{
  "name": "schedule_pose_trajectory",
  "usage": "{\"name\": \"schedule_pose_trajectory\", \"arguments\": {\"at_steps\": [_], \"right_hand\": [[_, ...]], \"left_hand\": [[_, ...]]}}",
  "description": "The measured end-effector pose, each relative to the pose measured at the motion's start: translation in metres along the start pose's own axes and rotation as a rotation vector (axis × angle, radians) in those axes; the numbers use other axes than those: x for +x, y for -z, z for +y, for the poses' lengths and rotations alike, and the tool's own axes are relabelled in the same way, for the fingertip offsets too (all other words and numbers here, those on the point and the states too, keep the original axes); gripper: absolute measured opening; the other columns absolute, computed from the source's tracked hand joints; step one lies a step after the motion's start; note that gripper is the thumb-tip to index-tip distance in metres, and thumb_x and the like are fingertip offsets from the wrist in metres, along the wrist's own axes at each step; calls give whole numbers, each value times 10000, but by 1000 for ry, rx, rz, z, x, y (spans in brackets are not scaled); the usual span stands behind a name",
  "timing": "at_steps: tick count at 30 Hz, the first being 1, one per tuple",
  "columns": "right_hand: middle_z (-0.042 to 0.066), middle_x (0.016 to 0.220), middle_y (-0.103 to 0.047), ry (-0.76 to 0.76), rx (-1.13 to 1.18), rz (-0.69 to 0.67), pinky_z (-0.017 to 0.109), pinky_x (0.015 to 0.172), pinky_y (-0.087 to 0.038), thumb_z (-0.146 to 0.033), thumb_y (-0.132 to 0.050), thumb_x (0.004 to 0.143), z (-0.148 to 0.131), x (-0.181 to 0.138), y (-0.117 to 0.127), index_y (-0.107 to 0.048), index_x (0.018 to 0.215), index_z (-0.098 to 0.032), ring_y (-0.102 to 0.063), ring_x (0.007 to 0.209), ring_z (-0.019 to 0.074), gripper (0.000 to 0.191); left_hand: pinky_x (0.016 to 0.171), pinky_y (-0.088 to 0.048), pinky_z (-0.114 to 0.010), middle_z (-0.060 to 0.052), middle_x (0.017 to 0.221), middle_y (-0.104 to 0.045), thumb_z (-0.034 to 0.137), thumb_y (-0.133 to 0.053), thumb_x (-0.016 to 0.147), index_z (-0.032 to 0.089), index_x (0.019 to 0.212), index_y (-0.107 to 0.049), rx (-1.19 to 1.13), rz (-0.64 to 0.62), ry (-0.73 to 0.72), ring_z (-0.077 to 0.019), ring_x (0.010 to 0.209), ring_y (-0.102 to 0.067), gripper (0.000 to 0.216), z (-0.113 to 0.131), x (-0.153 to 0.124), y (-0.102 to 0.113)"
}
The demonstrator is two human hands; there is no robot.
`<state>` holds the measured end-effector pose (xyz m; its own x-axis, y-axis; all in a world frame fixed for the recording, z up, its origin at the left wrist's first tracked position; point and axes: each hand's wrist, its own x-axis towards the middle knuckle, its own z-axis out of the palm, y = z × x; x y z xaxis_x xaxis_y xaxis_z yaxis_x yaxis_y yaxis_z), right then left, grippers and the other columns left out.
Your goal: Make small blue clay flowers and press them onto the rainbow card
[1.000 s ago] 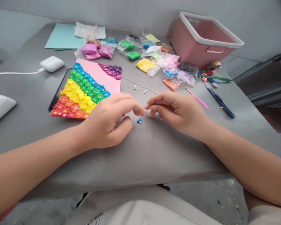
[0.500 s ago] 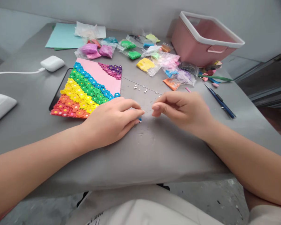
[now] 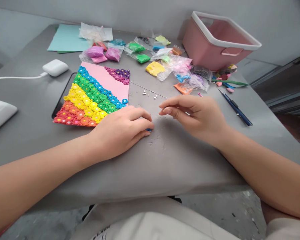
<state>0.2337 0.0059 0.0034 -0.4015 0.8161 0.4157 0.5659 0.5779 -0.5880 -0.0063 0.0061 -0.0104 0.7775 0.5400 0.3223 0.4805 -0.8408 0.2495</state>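
Note:
My left hand [image 3: 126, 128] rests on the grey table beside the flower-covered panel, its fingers closed on a small blue clay piece [image 3: 148, 129] that mostly hides under the fingertips. Just right of it, my right hand [image 3: 193, 115] hovers with thumb and index finger brought together; whatever may be between them is too small to see. The pink panel [image 3: 100, 75] carries rows of tiny clay flowers in red, orange, yellow, green, blue and purple, with a bare pink band. Several white beads [image 3: 144, 93] lie beyond my hands near a thin metal rod [image 3: 142, 87].
Bags of coloured clay [image 3: 155, 68] spread across the back. A pink bin [image 3: 205, 46] with a white rim stands at the back right, and a blue craft knife [image 3: 236, 106] lies right. At left are a white charging case [image 3: 55, 67] with its cable and pale blue sheets [image 3: 67, 38].
My right hand has shifted slightly left and its thumb and index have come closer together. The left fingers have moved a little over the blue clay piece, covering more of it.

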Motion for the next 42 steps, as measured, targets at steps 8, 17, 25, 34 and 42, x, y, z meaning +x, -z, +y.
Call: {"name": "schedule_pose_trajectory", "arguments": {"at_steps": [8, 17, 25, 34, 42], "right_hand": [[-11, 852, -783, -3, 74, 16, 247, 656, -586, -264, -712, 903, -7, -1, 2, -707, 859, -232, -702, 715, 126, 54], [-14, 792, -761, 33, -49, -59, 251, 584, -483, -256, -654, 931, -3, 0, 3, -722, 850, -229, -645, 651, 121, 108], [34, 874, -730, 182, -63, -264, 264, 676, -500, -237, -689, 927, 7, 0, 0, -724, 926, -185, -653, 760, 143, 63], [67, 928, -710, 285, -77, -274, 308, 768, -520, -281, -707, 926, 9, -2, -5, -755, 937, -196, -652, 856, 177, 98], [83, 991, -705, 268, -33, -345, 295, 796, -524, -247, -708, 919, 9, -1, 0, -767, 1043, -180, -660, 918, 182, 153]], "left_hand": [[835, -497, -283, -53, 978, -753, 177, -574, 984, 151, 1055, -718, -120, 49, 66, -193, 931, -684, 163, 4, -1, 7], [833, -516, -331, -78, 1078, -756, 184, -553, 988, 153, 1123, -748, -43, 46, 22, -235, 938, -689, 239, 3, 0, 1], [786, -481, -280, -42, 947, -753, 159, -566, 984, 157, 1150, -720, -64, 19, 48, -196, 888, -683, 226, 3, -1, 3], [729, -465, -241, -27, 910, -739, 137, -594, 960, 162, 1096, -719, -73, 47, 41, -167, 842, -675, 186, 3, 1, 3], [762, -480, -254, -27, 956, -749, 173, -609, 964, 170, 1114, -705, -66, 30, 49, -172, 866, -679, 178, 6, -2, 7]]}}
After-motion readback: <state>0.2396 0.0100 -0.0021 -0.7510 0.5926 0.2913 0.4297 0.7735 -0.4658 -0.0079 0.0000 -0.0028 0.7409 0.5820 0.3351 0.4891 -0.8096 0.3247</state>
